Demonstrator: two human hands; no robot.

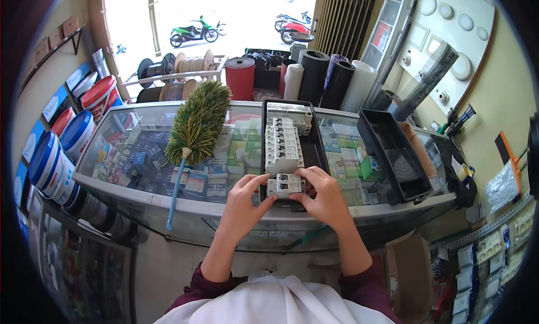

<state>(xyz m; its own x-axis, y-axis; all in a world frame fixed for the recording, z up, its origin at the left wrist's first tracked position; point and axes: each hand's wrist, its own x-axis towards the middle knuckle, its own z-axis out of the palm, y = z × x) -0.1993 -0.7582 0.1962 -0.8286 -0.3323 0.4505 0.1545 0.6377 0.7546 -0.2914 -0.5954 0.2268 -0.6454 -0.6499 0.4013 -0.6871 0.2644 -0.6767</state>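
Both my hands grip a small group of white circuit breakers (285,185) at the near end of a black tray (319,147). My left hand (245,199) pinches its left side between thumb and fingers. On the opposite side, my right hand (322,196) closes around it the same way. Behind them, a row of several more white circuit breakers (282,146) sits in the tray. At the tray's far end lie further grey-white breakers (289,113). Whether the held group rests on the tray's bottom is hidden by my fingers.
The tray stands on a glass display counter (140,197) filled with small boxes. A green duster (199,122) with a blue handle lies left. An open black tray (393,155) sits to the right. Rolls of sheeting (314,71) and cable spools (157,68) stand behind.
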